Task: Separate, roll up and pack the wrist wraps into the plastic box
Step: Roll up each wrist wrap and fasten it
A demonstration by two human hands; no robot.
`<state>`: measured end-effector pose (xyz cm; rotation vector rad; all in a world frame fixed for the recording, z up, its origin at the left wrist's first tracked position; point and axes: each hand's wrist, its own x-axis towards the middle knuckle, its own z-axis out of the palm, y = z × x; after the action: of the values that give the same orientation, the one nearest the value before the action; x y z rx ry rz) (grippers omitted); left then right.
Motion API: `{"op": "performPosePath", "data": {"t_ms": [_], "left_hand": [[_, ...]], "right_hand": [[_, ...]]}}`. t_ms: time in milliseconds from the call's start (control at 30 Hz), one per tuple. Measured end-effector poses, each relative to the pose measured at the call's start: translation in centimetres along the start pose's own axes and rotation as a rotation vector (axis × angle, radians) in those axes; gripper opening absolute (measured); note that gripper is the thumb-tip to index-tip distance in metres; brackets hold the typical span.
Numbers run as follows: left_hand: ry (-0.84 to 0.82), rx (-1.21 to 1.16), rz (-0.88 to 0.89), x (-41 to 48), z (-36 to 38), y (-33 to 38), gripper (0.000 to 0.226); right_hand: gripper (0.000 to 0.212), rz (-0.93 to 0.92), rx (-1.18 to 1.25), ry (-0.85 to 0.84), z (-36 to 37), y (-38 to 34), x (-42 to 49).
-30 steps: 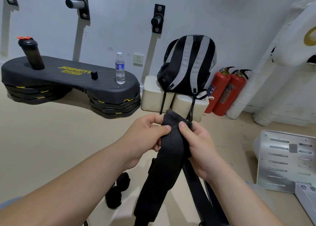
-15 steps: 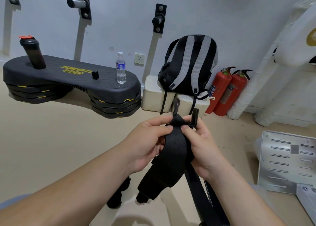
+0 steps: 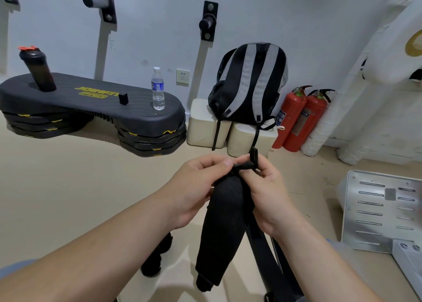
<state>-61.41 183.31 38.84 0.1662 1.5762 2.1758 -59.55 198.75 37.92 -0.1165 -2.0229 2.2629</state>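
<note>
As it hangs, wrist wrap [image 3: 222, 228] points down

Bare beige floor [image 3: 68, 187] lies open at left. A black stacked plastic platform [image 3: 91, 105] stands beyond it; a grey slotted metal panel [image 3: 376, 210] crowds the right.

To the left of my feed a black step platform [image 3: 91, 100] sits on stacked risers. It carries a dark shaker bottle [image 3: 37, 69] with a red lid, a clear water bottle [image 3: 157, 89] and a small black block [image 3: 123, 99]. I see a black-and-grey striped backpack [image 3: 251, 82] on two beige blocks [image 3: 205, 128] against the wall, with two red fire extinguishers [image 3: 290, 116] just beside it. A slotted grey metal plate [image 3: 376, 210] is at my right.
</note>
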Motion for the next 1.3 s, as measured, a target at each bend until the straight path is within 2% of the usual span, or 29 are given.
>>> {"op": "performPosePath", "data": {"t_ms": [67, 133, 200, 267, 367, 467, 533, 600, 767, 900, 1000, 1067, 1200, 1300], "left_hand": [[0.032, 0.028, 0.041, 0.0, 0.1, -0.1, 0.026], [0.140, 0.126, 0.089, 0.3, -0.2, -0.2, 0.017], [0.260, 0.237, 0.125, 0.5, -0.4, -0.3, 0.011], [0.300, 0.326, 0.155, 0.5, -0.5, -0.2, 0.009], [0.307, 0.362, 0.172, 0.4, -0.5, 0.0, 0.020], [0.229, 0.193, 0.019, 0.5, -0.7, 0.4, 0.042], [0.077, 0.129, -0.087, 0.3, -0.8, 0.6, 0.035], [0.017, 0.122, -0.117, 0.1, -0.8, 0.3, 0.029], [0.119, 0.424, -0.011, 0.4, -1.3, -0.4, 0.020], [0.178, 0.537, 0.015, 0.3, -1.3, -0.3, 0.020], [0.171, 0.516, 0.033, 0.1, -1.0, -0.3, 0.018], [0.171, 0.463, 0.050, 0.2, -0.8, -0.2, 0.017], [0.130, 0.243, 0.067, 0.0, -0.6, 0.2, 0.017], [0.098, 0.164, 0.047, -0.1, -0.7, 0.1, 0.021]], "right_hand": [[0.035, 0.020, 0.025, -0.020, 0.0, -0.2, -0.1], [0.025, 0.047, 0.081, -0.073, -0.2, -0.4, 0.0], [0.029, 0.058, 0.102, -0.117, -0.5, -0.5, 0.0], [0.029, 0.063, 0.066, -0.117, -0.5, -0.2, 0.0], [0.016, 0.064, 0.010, -0.076, -0.1, 0.3, -0.1], [0.017, 0.063, -0.039, -0.086, -0.2, 0.3, -0.1], [0.018, 0.057, -0.051, -0.092, -0.1, 0.1, -0.1], [0.019, 0.057, -0.081, -0.079, 0.0, 0.2, -0.1], [0.018, 0.080, -0.178, -0.087, 0.2, 0.4, -0.1], [0.034, 0.211, -0.104, -0.147, 0.3, 0.2, 0.2], [0.033, 0.067, -0.223, -0.140, 0.3, 0.1, -0.3], [0.030, 0.009, -0.204, -0.117, 0.0, 0.2, -0.4], [0.031, 0.065, -0.053, -0.072, -0.2, 0.0, -0.1], [0.035, 0.162, 0.051, -0.076, -0.5, -0.2, 0.0]]}}
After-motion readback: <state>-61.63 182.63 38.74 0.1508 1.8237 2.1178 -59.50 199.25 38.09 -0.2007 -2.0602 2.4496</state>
